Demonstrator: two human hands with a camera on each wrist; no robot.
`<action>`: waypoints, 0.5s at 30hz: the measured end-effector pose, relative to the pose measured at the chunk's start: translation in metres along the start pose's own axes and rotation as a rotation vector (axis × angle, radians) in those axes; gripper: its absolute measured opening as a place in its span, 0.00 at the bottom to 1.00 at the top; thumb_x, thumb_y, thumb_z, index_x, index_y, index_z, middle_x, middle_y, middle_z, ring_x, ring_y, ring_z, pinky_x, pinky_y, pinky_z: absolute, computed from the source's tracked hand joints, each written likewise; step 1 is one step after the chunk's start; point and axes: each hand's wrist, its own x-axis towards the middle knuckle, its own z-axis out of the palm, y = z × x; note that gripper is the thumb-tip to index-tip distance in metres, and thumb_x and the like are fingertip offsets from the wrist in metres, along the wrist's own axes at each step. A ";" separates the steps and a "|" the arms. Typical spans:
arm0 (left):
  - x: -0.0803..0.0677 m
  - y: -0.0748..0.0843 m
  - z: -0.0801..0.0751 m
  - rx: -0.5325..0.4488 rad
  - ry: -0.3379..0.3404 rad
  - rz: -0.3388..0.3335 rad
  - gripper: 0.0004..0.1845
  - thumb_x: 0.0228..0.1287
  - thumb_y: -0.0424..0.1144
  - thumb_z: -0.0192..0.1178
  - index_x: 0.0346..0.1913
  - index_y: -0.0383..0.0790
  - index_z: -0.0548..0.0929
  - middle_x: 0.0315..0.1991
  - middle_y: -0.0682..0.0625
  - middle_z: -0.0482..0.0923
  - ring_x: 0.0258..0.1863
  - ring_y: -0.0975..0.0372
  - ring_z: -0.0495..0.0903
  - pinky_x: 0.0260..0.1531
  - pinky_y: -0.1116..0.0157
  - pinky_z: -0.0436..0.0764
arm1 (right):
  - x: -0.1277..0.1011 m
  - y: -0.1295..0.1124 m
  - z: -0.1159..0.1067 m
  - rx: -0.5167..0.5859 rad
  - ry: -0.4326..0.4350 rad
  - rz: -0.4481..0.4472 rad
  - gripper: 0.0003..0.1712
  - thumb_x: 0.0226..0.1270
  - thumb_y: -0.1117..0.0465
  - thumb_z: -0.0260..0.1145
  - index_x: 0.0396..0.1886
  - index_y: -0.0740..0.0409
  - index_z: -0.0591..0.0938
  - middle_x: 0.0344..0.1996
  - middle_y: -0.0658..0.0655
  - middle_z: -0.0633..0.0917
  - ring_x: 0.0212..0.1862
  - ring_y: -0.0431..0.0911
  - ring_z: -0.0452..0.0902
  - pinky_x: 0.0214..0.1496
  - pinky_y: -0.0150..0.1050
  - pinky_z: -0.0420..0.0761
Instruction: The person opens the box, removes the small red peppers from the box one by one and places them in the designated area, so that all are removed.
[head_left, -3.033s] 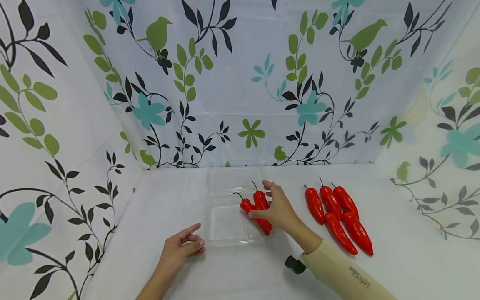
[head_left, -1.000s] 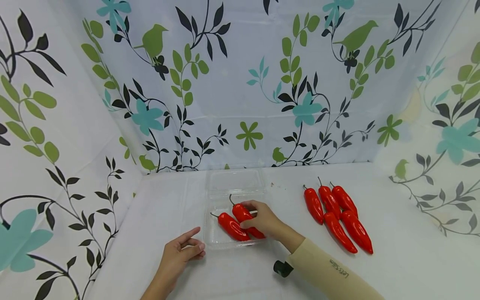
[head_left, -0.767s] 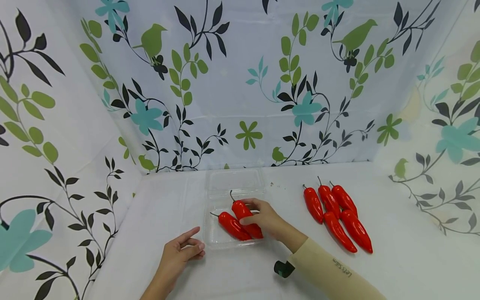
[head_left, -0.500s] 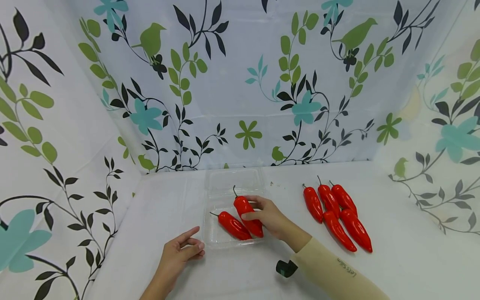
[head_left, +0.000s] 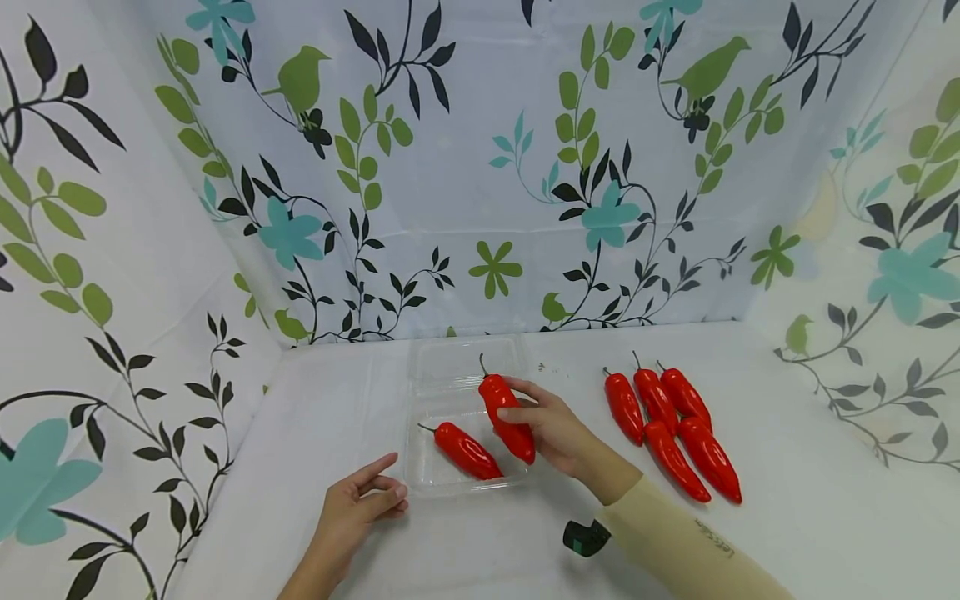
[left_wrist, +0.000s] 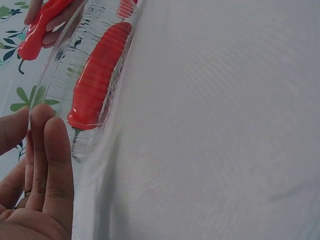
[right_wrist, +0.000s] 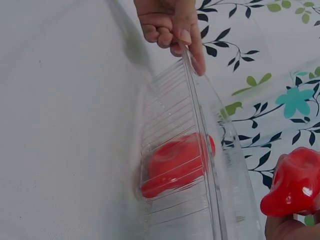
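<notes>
My right hand [head_left: 551,425] grips a red chili pepper [head_left: 508,419] and holds it just above the right side of the clear plastic clamshell container [head_left: 450,479]. A second red pepper [head_left: 467,451] lies inside the container's tray. In the right wrist view the held pepper [right_wrist: 295,187] shows at the lower right and the lying pepper [right_wrist: 175,162] shows through the ribbed wall. My left hand [head_left: 360,504] rests on the table, its fingertips [left_wrist: 42,125] touching the container's near left corner. The lying pepper [left_wrist: 97,80] shows through the container [left_wrist: 85,145].
Several more red peppers [head_left: 675,429] lie in a group on the white table [head_left: 787,500] to the right of the container. Floral-patterned cloth walls close in the back and both sides. A black wrist device [head_left: 585,537] sits on my right sleeve.
My right hand set one pepper down in the tray, then lifted the other pepper up and to the right. My left hand stayed at the container's corner.
</notes>
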 end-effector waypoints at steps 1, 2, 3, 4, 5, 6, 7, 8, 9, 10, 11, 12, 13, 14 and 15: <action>0.000 0.000 0.000 -0.001 0.002 0.001 0.32 0.61 0.27 0.70 0.69 0.32 0.75 0.38 0.42 0.81 0.34 0.53 0.87 0.40 0.59 0.89 | -0.001 -0.001 -0.001 0.003 0.007 -0.005 0.39 0.65 0.61 0.71 0.75 0.48 0.68 0.67 0.60 0.71 0.67 0.59 0.66 0.56 0.49 0.85; 0.000 0.000 0.000 -0.001 0.004 0.003 0.32 0.60 0.27 0.70 0.69 0.32 0.75 0.38 0.42 0.81 0.34 0.53 0.87 0.40 0.59 0.89 | -0.002 -0.003 -0.002 0.009 0.016 -0.004 0.39 0.65 0.61 0.72 0.75 0.47 0.68 0.67 0.60 0.71 0.68 0.59 0.66 0.56 0.49 0.85; 0.000 -0.001 0.000 -0.004 0.005 0.004 0.32 0.60 0.27 0.70 0.69 0.32 0.75 0.38 0.42 0.81 0.34 0.53 0.87 0.40 0.59 0.89 | -0.003 -0.004 -0.003 0.012 0.024 -0.007 0.39 0.65 0.61 0.72 0.75 0.47 0.68 0.68 0.60 0.71 0.68 0.59 0.65 0.56 0.48 0.84; 0.000 -0.001 -0.001 -0.005 0.005 0.006 0.32 0.60 0.27 0.70 0.69 0.32 0.75 0.38 0.42 0.81 0.34 0.53 0.87 0.40 0.59 0.89 | -0.004 -0.006 -0.004 0.016 0.031 -0.009 0.39 0.65 0.61 0.72 0.74 0.47 0.68 0.68 0.60 0.70 0.68 0.59 0.65 0.56 0.48 0.84; 0.000 -0.001 -0.001 -0.005 0.005 0.006 0.32 0.61 0.26 0.70 0.69 0.32 0.75 0.38 0.42 0.81 0.34 0.53 0.87 0.40 0.59 0.89 | -0.005 -0.007 -0.005 0.015 0.036 -0.013 0.39 0.66 0.61 0.71 0.75 0.47 0.68 0.68 0.60 0.70 0.68 0.59 0.65 0.56 0.48 0.84; 0.000 0.000 -0.001 -0.006 0.004 0.007 0.32 0.61 0.26 0.70 0.69 0.32 0.75 0.38 0.41 0.81 0.34 0.53 0.87 0.40 0.59 0.89 | -0.005 -0.007 -0.006 0.019 0.043 -0.011 0.38 0.66 0.61 0.71 0.74 0.46 0.69 0.68 0.60 0.70 0.68 0.59 0.65 0.56 0.48 0.84; 0.000 0.000 -0.001 -0.006 0.003 0.008 0.32 0.61 0.26 0.70 0.69 0.32 0.75 0.38 0.41 0.81 0.34 0.53 0.87 0.40 0.59 0.89 | -0.006 -0.008 -0.007 0.018 0.046 -0.011 0.38 0.66 0.61 0.71 0.74 0.46 0.69 0.68 0.60 0.70 0.68 0.59 0.65 0.56 0.48 0.84; 0.000 0.000 -0.001 -0.007 0.001 0.008 0.31 0.61 0.26 0.69 0.69 0.32 0.75 0.38 0.41 0.81 0.34 0.53 0.87 0.40 0.59 0.89 | -0.006 -0.009 -0.008 0.023 0.051 -0.009 0.38 0.66 0.62 0.71 0.74 0.46 0.69 0.68 0.60 0.70 0.68 0.59 0.65 0.57 0.48 0.84; 0.000 0.000 -0.001 -0.008 -0.001 0.008 0.31 0.61 0.26 0.69 0.69 0.32 0.74 0.38 0.41 0.80 0.34 0.53 0.87 0.40 0.59 0.89 | -0.006 -0.009 -0.010 0.024 0.053 -0.010 0.38 0.66 0.62 0.71 0.74 0.46 0.69 0.68 0.60 0.70 0.68 0.59 0.65 0.57 0.48 0.84; -0.001 0.000 -0.001 -0.007 -0.003 0.008 0.31 0.62 0.26 0.69 0.69 0.32 0.74 0.38 0.41 0.80 0.34 0.53 0.87 0.40 0.59 0.89 | -0.006 -0.009 -0.011 0.025 0.056 -0.010 0.38 0.66 0.62 0.71 0.74 0.46 0.69 0.68 0.60 0.70 0.68 0.59 0.65 0.57 0.48 0.84; -0.001 0.001 -0.001 -0.008 -0.004 0.008 0.31 0.62 0.26 0.69 0.69 0.32 0.74 0.38 0.41 0.80 0.34 0.53 0.87 0.40 0.59 0.89 | -0.006 -0.009 -0.012 0.026 0.058 -0.009 0.38 0.66 0.62 0.71 0.74 0.46 0.69 0.68 0.60 0.70 0.68 0.59 0.65 0.57 0.48 0.84; -0.001 0.001 -0.001 -0.009 -0.006 0.008 0.32 0.61 0.26 0.69 0.69 0.32 0.74 0.38 0.41 0.80 0.34 0.53 0.87 0.40 0.59 0.89 | -0.007 -0.009 -0.013 0.030 0.062 -0.005 0.38 0.66 0.62 0.71 0.74 0.46 0.69 0.68 0.60 0.70 0.68 0.59 0.65 0.57 0.48 0.84; -0.001 0.001 -0.001 -0.010 -0.007 0.008 0.32 0.61 0.26 0.69 0.69 0.32 0.74 0.38 0.41 0.80 0.34 0.53 0.87 0.40 0.59 0.89 | -0.007 -0.009 -0.015 0.031 0.063 -0.002 0.38 0.66 0.62 0.71 0.74 0.47 0.69 0.68 0.60 0.70 0.68 0.59 0.65 0.57 0.48 0.84; -0.001 0.001 -0.001 -0.010 -0.008 0.008 0.32 0.61 0.26 0.69 0.69 0.32 0.74 0.38 0.41 0.80 0.34 0.53 0.87 0.40 0.59 0.89 | -0.007 -0.008 -0.016 0.033 0.066 -0.001 0.38 0.66 0.62 0.71 0.74 0.47 0.68 0.68 0.60 0.70 0.68 0.59 0.65 0.57 0.48 0.84; -0.001 0.001 -0.001 -0.009 -0.009 0.008 0.32 0.61 0.26 0.69 0.69 0.31 0.74 0.38 0.41 0.80 0.34 0.53 0.87 0.41 0.59 0.89 | -0.008 -0.008 -0.017 0.034 0.071 0.001 0.38 0.65 0.62 0.71 0.74 0.47 0.68 0.68 0.61 0.70 0.68 0.59 0.65 0.57 0.48 0.84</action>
